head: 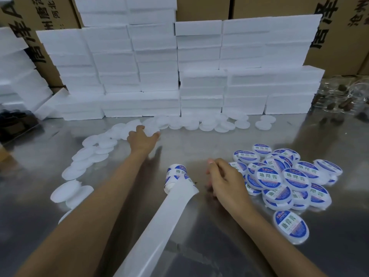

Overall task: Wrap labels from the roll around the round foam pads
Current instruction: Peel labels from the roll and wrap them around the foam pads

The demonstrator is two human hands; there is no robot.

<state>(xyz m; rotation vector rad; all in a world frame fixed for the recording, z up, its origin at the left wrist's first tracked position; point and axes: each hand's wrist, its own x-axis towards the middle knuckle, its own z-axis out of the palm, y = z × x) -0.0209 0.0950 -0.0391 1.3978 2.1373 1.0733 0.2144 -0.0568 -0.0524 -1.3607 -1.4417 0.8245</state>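
On the shiny metal table (199, 256) the left hand (142, 139) reaches far forward to a curved trail of plain round foam pads (95, 145), its thumb and fingers spread around the edge of one white pad at the trail's far end; whether it has truly gripped that pad or only touches it cannot be told. The right hand (224, 179) rests nearer, fingers loosely curled with thumb and forefinger close together, and what they pinch, if anything, cannot be made out. Between the two forearms lies the label roll (176, 177), printed blue and white, with a long strip of white backing paper (159, 226) running from it toward the viewer. Just right of the right hand sits a heap of labelled pads (287, 176), one lying apart nearer the viewer. More bare pads line the foot of the stacked white foam blocks (179, 66) at the back, with brown cardboard cartons (343, 33) behind them
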